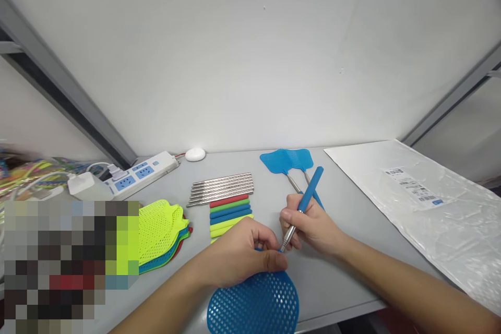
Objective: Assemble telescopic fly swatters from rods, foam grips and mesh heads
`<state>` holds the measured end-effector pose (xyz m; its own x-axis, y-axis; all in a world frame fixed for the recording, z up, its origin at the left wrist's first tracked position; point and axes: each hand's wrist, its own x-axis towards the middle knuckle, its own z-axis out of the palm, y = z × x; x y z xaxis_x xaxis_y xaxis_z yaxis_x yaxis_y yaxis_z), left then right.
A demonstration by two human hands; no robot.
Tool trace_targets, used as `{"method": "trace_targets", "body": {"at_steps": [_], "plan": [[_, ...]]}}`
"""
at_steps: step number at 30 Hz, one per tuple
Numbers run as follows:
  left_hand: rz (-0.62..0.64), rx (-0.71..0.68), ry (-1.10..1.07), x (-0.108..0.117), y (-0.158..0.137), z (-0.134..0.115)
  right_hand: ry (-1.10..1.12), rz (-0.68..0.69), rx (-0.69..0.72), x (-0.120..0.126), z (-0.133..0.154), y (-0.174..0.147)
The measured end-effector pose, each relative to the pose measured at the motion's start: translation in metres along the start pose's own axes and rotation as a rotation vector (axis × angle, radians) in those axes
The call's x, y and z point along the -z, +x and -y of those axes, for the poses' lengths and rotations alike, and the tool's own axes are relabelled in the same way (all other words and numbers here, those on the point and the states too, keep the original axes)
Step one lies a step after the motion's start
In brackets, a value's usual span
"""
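My left hand (pixel 246 253) pinches the neck of a blue mesh swatter head (pixel 254 305) lying at the near table edge. My right hand (pixel 313 224) grips a metal rod with a blue foam handle (pixel 309 195), tilted, its tip meeting the swatter head's neck by my left thumb. Beyond my right hand lie two finished blue swatters (pixel 285 160).
Bare metal rods (pixel 221 188) and coloured foam grips (pixel 230 211) lie mid-table. A stack of mesh heads, yellow on top (pixel 160 227), sits to the left. A power strip (pixel 141 172) and a white puck (pixel 194 154) stand at the back; a clear plastic bag (pixel 422 203) lies right.
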<state>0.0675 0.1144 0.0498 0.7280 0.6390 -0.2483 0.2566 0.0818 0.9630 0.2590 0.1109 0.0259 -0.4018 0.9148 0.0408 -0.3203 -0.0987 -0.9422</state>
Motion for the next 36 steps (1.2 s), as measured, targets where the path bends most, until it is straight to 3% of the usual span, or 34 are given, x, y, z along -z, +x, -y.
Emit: {"method": "trace_targets", "body": {"at_steps": [4, 8, 10, 13, 18, 21, 23, 28, 36], "plan": [[-0.003, -0.04, -0.135, 0.012, -0.001, 0.001, 0.073, -0.051, 0.018, 0.002, 0.002, 0.002], [0.01, -0.043, -0.678, 0.032, -0.008, -0.003, 0.139, -0.141, 0.076, 0.014, 0.015, 0.006], [-0.047, -0.07, -0.915, 0.039, -0.01, -0.007, 0.15, -0.209, 0.127, 0.022, 0.021, 0.009], [-0.23, -0.194, -1.05, 0.04, -0.007, -0.011, 0.137, -0.296, 0.166, 0.032, 0.024, 0.013], [-0.563, -0.192, -0.928, 0.028, 0.007, -0.005, 0.06, -0.255, 0.143, 0.028, 0.015, 0.012], [-0.771, -0.191, -0.836, 0.028, 0.009, -0.004, 0.164, -0.19, 0.075, 0.021, 0.018, 0.009], [-0.846, -0.208, -0.803, 0.034, 0.007, -0.007, 0.237, -0.237, 0.069, 0.02, 0.024, 0.008], [-0.876, -0.24, -0.754, 0.048, -0.003, -0.012, 0.176, -0.394, 0.095, 0.032, 0.03, 0.01], [-0.904, -0.265, -0.747, 0.051, -0.008, -0.009, 0.053, -0.337, 0.07, 0.029, 0.019, 0.005]]}}
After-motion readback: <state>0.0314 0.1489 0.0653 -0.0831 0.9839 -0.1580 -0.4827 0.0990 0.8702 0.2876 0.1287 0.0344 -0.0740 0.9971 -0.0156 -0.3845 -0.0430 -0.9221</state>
